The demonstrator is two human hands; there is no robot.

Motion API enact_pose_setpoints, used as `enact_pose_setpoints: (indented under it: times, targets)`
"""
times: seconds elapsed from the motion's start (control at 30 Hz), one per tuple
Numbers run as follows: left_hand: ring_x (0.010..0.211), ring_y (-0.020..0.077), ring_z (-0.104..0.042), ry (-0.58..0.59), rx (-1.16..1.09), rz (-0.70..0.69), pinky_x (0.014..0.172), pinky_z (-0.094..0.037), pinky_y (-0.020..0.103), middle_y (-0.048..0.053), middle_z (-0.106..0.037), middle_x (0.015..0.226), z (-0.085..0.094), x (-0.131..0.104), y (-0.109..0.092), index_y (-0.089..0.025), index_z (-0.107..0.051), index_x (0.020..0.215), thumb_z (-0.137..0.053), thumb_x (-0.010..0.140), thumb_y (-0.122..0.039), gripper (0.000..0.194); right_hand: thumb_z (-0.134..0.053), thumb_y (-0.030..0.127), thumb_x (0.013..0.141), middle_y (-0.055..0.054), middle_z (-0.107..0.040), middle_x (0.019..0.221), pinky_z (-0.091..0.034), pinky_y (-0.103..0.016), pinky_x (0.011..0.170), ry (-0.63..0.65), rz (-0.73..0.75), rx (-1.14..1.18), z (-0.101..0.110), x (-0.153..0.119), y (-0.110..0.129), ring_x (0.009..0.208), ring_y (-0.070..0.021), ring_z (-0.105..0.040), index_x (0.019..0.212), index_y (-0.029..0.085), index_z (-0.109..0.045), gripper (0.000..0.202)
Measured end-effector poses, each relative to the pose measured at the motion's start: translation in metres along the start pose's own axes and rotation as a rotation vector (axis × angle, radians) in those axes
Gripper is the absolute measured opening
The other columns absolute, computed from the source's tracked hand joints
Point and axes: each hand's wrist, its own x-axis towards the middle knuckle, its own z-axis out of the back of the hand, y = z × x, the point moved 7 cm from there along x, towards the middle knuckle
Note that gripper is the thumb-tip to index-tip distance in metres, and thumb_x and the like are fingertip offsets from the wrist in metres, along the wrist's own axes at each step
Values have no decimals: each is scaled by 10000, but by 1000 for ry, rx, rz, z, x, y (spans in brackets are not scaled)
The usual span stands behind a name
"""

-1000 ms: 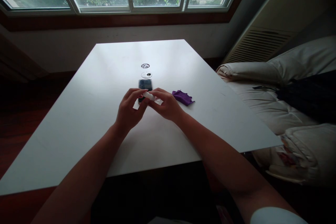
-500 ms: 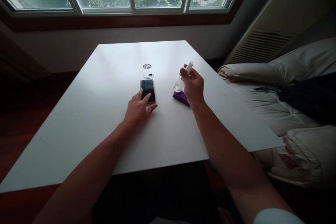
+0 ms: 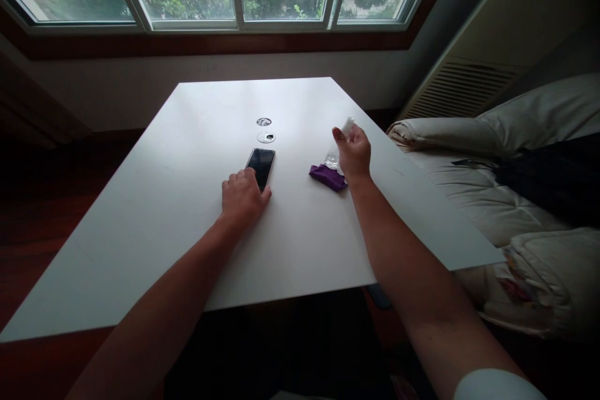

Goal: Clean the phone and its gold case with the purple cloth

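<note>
A dark phone (image 3: 263,164) lies tilted on the white table, its far end angled to the right. My left hand (image 3: 242,195) grips its near end, fingers on the left side and thumb on the right. My right hand (image 3: 355,153) is wrapped round a clear bottle (image 3: 332,155) with a white top, which leans to the right. Just below the bottle lies a folded purple cloth (image 3: 328,177), close to my right wrist. The fingers partly hide the bottle.
Two small round items, one silvery (image 3: 264,122) and one whitish (image 3: 266,137), lie beyond the phone on the table (image 3: 140,231). A cushioned seat (image 3: 487,194) with dark fabric stands at the right, below a vent.
My left hand has closed on the phone, which has turned clockwise. My right hand and the bottle have shifted right, so more of the purple cloth shows.
</note>
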Motion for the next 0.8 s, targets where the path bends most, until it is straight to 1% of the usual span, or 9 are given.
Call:
enact_pose_setpoints:
  times: [0.07, 0.13, 0.17, 0.27, 0.37, 0.47, 0.57, 0.7, 0.8]
  targets:
    - [938, 371, -632, -23, -70, 45, 815, -494, 511, 166, -670, 971, 3, 3, 10, -193, -520, 1091, -751, 767, -449, 473, -659, 709, 828, -213, -580, 1334, -473, -529, 1031, -189, -24, -105, 17, -9, 12, 1285, -335, -555, 1434, 125, -467, 863]
    - [858, 320, -626, -59, -184, 88, 748, -500, 449, 105, -638, 906, 7, 6, 22, -225, -482, 1049, -817, 674, -420, 539, -561, 649, 928, -214, -504, 1439, -429, -541, 1089, -347, 94, -178, 28, -26, 42, 1366, -324, -500, 1468, 156, -423, 744]
    - [821, 293, -620, -67, -250, 117, 712, -497, 418, 86, -625, 899, 10, 6, 29, -237, -466, 1034, -834, 648, -415, 562, -500, 605, 977, -194, -507, 1445, -437, -526, 1087, -356, 156, -178, 26, -36, 58, 1367, -307, -509, 1461, 178, -429, 650]
    - [771, 231, -618, 18, -462, 241, 637, -480, 346, 78, -628, 973, 9, 6, 45, -248, -436, 1038, -835, 653, -447, 588, -440, 578, 1011, -135, -666, 1226, -562, -401, 899, -61, 128, -23, -9, -60, 82, 1133, -251, -667, 1276, 210, -587, 476]
    - [853, 210, -652, 148, -727, 357, 659, -500, 311, 102, -652, 1125, 3, 2, 48, -244, -411, 1061, -812, 697, -464, 585, -519, 678, 941, -84, -734, 957, -561, -269, 569, 305, -283, 198, -60, -84, 65, 739, -186, -723, 1161, 187, -616, 547]
    - [929, 201, -667, 269, -1001, 399, 715, -523, 315, 127, -660, 1218, -5, -2, 39, -236, -382, 1056, -782, 739, -430, 546, -503, 711, 935, -89, -748, 835, -503, -238, 407, 514, -643, 410, -90, -103, 46, 625, -197, -724, 1063, 175, -611, 561]
    - [1044, 220, -657, 303, -1073, 246, 814, -533, 351, 140, -652, 1258, -4, -3, 27, -234, -375, 1044, -780, 742, -375, 525, -477, 612, 994, -96, -759, 820, -546, -249, 417, 489, -719, 572, -87, -102, 42, 684, -214, -755, 964, 170, -633, 470]
    - [1180, 259, -600, 155, -845, -111, 947, -506, 418, 136, -583, 1360, 10, -2, 16, -241, -396, 1087, -798, 704, -299, 559, -508, 411, 1019, -84, -750, 789, -594, -277, 456, 438, -688, 644, -72, -95, 45, 687, -216, -759, 890, 148, -661, 331]
    - [1194, 281, -588, 74, -667, -224, 970, -501, 446, 155, -544, 1374, 14, -6, 9, -236, -410, 1261, -770, 740, -303, 637, -515, 367, 1016, -66, -740, 750, -622, -291, 494, 426, -662, 677, -69, -94, 51, 665, -204, -752, 873, 147, -654, 296]
